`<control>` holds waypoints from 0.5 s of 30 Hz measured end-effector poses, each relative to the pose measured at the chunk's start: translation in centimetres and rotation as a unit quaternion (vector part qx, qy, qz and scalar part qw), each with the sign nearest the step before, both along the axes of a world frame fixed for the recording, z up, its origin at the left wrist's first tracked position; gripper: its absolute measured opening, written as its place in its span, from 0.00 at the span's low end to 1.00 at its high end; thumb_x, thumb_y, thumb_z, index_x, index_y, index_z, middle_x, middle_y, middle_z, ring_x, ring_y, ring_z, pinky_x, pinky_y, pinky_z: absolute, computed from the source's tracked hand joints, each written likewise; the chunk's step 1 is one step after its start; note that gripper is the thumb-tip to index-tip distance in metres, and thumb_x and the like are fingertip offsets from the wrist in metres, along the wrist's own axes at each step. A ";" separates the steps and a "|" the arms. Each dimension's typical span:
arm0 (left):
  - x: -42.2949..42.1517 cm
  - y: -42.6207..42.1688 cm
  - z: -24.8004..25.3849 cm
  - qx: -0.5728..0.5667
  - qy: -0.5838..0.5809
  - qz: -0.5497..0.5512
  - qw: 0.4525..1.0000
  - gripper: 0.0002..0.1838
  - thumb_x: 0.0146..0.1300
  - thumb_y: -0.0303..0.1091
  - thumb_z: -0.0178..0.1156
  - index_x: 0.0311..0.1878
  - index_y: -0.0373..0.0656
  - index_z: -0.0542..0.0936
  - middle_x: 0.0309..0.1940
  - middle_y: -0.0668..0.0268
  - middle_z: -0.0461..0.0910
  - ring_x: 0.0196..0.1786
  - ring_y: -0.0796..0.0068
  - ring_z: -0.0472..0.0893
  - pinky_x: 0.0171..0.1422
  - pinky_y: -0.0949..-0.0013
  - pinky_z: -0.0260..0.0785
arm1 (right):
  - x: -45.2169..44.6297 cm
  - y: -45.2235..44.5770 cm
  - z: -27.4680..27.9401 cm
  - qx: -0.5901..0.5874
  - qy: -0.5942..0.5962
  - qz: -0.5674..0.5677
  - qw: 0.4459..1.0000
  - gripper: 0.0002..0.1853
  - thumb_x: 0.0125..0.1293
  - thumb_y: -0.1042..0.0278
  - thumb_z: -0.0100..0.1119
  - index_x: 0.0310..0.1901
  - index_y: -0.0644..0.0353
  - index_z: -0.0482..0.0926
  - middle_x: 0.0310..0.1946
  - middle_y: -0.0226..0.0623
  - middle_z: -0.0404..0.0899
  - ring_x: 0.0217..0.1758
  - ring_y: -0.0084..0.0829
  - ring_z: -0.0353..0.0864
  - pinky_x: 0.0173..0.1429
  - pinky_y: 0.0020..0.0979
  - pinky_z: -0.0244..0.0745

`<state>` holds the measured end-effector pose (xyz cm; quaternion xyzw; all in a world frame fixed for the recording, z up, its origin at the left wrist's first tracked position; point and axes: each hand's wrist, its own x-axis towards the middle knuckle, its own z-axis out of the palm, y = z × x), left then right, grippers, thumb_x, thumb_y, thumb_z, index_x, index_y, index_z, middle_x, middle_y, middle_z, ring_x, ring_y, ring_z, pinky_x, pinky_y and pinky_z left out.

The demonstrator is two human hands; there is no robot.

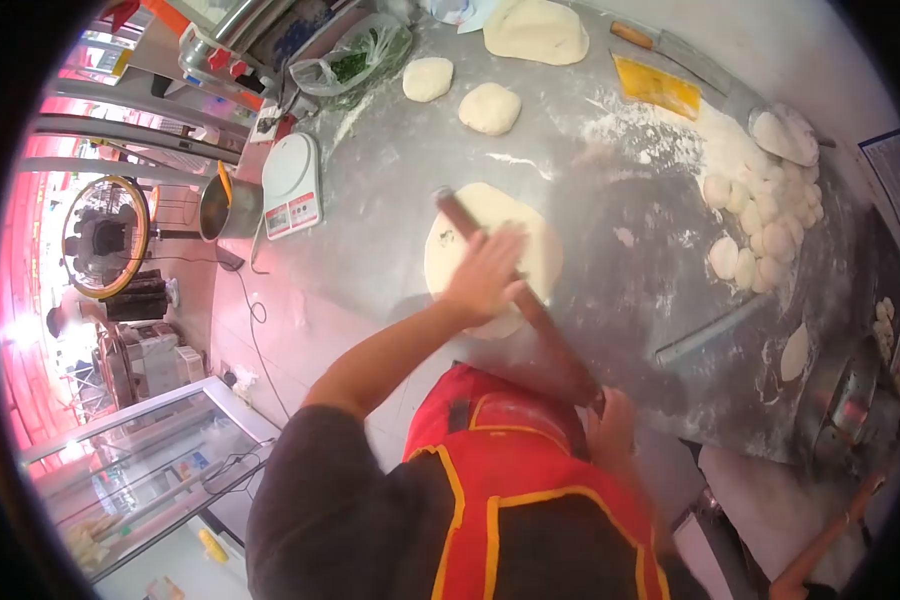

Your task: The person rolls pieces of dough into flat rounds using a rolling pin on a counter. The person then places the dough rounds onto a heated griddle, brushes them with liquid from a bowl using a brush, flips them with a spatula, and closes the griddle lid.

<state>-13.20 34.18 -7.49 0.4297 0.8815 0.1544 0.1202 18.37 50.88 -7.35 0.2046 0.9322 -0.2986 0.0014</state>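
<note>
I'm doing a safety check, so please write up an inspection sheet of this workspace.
Surface: grey tabletop, dusted with flour towards its right side.
Job's things: rolling pin across flattened dough; small dough pieces heaped at right.
Clutter: wide-bladed knife, yellow scraper, scale, bag of greens.
Hands: left hand lies on the pin over the dough; right hand at its near end, blurred.
Cables: dark cable looped over the floor.
Surroundings: glass-topped cabinet at left; another person's arm, lower right.

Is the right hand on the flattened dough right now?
No, the right hand is at the near end of the rolling pin, beyond the edge of the flattened dough.
</note>
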 end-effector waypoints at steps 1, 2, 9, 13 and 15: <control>-1.1 3.4 -0.4 -0.034 0.041 -0.034 0.998 0.38 0.65 0.50 0.54 0.75 0.45 0.59 0.76 0.60 0.56 0.80 0.60 0.49 0.81 0.47 0.35 | 1.0 0.0 -0.4 0.042 -0.007 -0.033 0.999 0.27 0.60 0.72 0.62 0.62 0.63 0.69 0.55 0.50 0.73 0.58 0.51 0.71 0.63 0.49 0.63; -2.2 6.6 -0.7 -0.068 0.081 -0.069 0.992 0.38 0.67 0.54 0.51 0.75 0.44 0.59 0.76 0.59 0.56 0.80 0.60 0.48 0.81 0.48 0.35 | 1.4 0.5 -1.1 0.074 -0.017 -0.055 0.996 0.27 0.60 0.72 0.62 0.62 0.63 0.69 0.55 0.51 0.73 0.58 0.51 0.71 0.63 0.49 0.63; -5.8 17.6 -0.9 0.060 0.138 -0.070 0.986 0.39 0.70 0.61 0.41 0.74 0.40 0.58 0.76 0.58 0.55 0.80 0.62 0.47 0.81 0.49 0.34 | -0.8 4.5 -0.3 0.130 -0.002 -0.072 0.989 0.28 0.59 0.71 0.64 0.62 0.63 0.70 0.55 0.49 0.73 0.58 0.51 0.72 0.62 0.49 0.64; -3.0 5.9 -0.2 -0.007 0.054 -0.009 0.998 0.37 0.68 0.53 0.51 0.75 0.44 0.58 0.77 0.59 0.53 0.80 0.61 0.47 0.81 0.48 0.34 | -0.8 1.4 0.1 0.062 -0.006 0.012 0.998 0.28 0.58 0.69 0.65 0.61 0.61 0.70 0.53 0.46 0.74 0.56 0.50 0.72 0.59 0.48 0.67; -1.1 -1.5 -0.2 -0.038 0.034 0.012 0.999 0.37 0.66 0.48 0.55 0.75 0.46 0.59 0.77 0.61 0.53 0.80 0.60 0.48 0.81 0.46 0.36 | -1.0 -0.4 0.1 0.034 0.009 0.044 0.998 0.28 0.58 0.69 0.65 0.61 0.61 0.71 0.52 0.46 0.74 0.55 0.50 0.72 0.58 0.48 0.67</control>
